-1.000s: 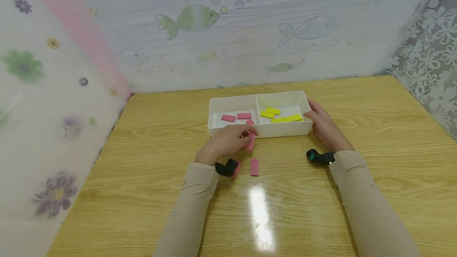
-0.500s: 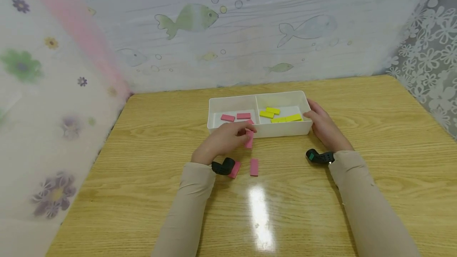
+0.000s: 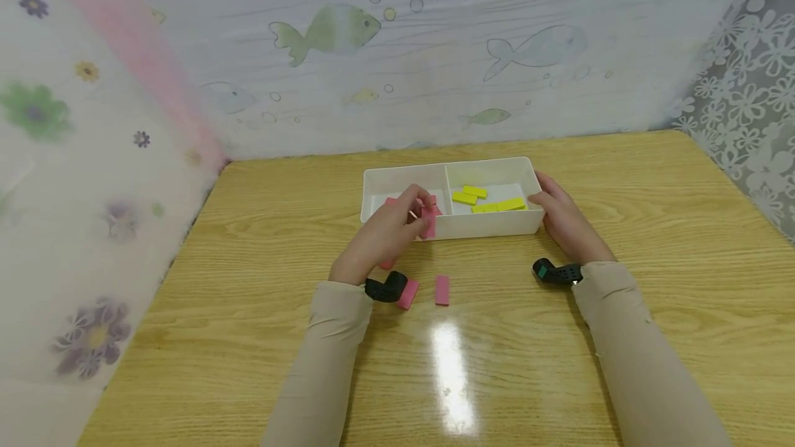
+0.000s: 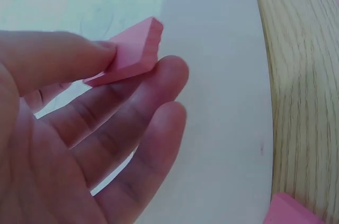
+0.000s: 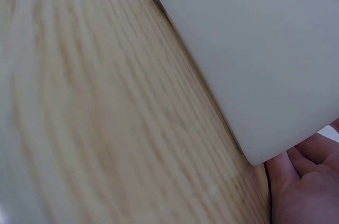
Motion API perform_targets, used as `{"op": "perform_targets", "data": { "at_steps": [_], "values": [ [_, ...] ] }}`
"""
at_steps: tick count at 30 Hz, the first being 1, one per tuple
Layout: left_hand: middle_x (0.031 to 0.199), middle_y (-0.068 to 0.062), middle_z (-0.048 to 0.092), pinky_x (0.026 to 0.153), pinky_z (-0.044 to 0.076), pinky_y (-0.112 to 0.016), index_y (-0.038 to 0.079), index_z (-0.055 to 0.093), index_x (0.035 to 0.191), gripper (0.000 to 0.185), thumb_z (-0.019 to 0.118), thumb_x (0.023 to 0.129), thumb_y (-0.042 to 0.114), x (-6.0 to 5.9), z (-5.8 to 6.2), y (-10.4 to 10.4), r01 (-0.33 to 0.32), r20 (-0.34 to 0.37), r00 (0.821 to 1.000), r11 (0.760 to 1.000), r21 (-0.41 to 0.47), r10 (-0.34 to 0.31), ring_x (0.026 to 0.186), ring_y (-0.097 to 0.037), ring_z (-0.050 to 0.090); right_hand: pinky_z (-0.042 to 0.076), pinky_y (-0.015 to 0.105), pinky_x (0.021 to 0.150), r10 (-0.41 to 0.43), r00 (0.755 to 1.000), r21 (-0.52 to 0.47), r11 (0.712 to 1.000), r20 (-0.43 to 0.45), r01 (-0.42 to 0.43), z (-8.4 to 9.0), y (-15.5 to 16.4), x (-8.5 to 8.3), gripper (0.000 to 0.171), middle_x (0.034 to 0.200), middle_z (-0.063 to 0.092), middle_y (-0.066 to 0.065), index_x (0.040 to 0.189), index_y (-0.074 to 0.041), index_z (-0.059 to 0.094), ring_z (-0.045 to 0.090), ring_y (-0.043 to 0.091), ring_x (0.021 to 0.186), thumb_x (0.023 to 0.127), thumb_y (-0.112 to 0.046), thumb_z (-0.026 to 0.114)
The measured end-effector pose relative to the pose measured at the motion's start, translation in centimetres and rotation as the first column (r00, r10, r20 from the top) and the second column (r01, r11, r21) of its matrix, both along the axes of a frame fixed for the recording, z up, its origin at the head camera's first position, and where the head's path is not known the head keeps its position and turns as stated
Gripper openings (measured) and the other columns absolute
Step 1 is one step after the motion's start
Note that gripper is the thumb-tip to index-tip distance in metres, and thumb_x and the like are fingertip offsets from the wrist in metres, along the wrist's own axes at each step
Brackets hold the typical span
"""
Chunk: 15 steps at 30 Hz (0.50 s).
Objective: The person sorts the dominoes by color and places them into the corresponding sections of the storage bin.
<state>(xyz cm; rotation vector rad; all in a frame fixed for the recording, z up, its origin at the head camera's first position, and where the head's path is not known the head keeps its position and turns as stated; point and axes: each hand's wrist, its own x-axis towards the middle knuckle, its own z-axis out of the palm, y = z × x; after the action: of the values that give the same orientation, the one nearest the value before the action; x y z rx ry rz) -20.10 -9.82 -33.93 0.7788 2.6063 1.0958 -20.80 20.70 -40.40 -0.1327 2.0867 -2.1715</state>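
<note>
The left hand (image 3: 386, 233) pinches a flat pink rectangular tile (image 3: 428, 221) over the near rim of the white plastic two-compartment tray (image 3: 497, 225), at its left compartment. The right hand (image 3: 562, 219), fingers relaxed, rests against the tray's right end. Bare wooden table (image 3: 248, 240) lies left.

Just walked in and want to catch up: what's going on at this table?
A person is sorting small colored blocks into a white divided tray. The left hand pinches a pink block at the tray's front wall, by the side with pink pieces. The right hand rests against the tray's right end. Yellow blocks lie in the other compartment; two pink blocks lie on the table.
</note>
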Motion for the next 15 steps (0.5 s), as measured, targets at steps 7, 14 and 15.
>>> {"op": "perform_targets", "data": {
  "at_steps": [7, 14, 15],
  "values": [
    [0.082, 0.008, 0.057, 0.067, 0.044, -0.026, 0.021, 0.053, 0.096, 0.006, 0.05, 0.091, 0.02, -0.26, -0.08, -0.31, -0.004, -0.055, 0.998, 1.0, -0.016, 0.003, 0.078, -0.015, 0.057, 0.01, 0.042, 0.105, 0.0, 1.0, -0.002, 1.0, -0.003, 0.0, 0.08, -0.01, -0.07, 0.056, 0.148, 0.007, 0.0, 0.145, -0.016, 0.01, 0.009, 0.015, 0.132, 0.094, -0.01, 0.035],
    [0.087, 0.011, 0.059, 0.068, 0.045, -0.026, 0.021, 0.061, 0.097, 0.012, 0.052, 0.09, 0.025, -0.21, -0.05, -0.44, -0.008, -0.06, 0.998, 1.0, 0.006, 0.008, 0.08, -0.013, 0.057, 0.01, 0.042, 0.105, -0.002, 1.0, -0.005, 1.0, 0.005, 0.002, 0.14, -0.02, -0.07, 0.056, 0.148, 0.008, 0.0, 0.145, -0.017, 0.011, 0.01, 0.015, 0.132, 0.095, -0.011, 0.035],
    [0.088, 0.012, 0.059, 0.068, 0.045, -0.025, 0.021, 0.062, 0.097, 0.012, 0.052, 0.09, 0.025, -0.22, -0.07, -0.46, -0.011, -0.065, 0.998, 1.0, 0.007, 0.011, 0.08, -0.011, 0.056, 0.01, 0.041, 0.105, -0.001, 1.0, -0.005, 1.0, 0.007, 0.001, 0.14, -0.03, -0.07, 0.056, 0.148, 0.008, 0.0, 0.145, -0.018, 0.011, 0.009, 0.015, 0.132, 0.095, -0.011, 0.035]
  ]
}}
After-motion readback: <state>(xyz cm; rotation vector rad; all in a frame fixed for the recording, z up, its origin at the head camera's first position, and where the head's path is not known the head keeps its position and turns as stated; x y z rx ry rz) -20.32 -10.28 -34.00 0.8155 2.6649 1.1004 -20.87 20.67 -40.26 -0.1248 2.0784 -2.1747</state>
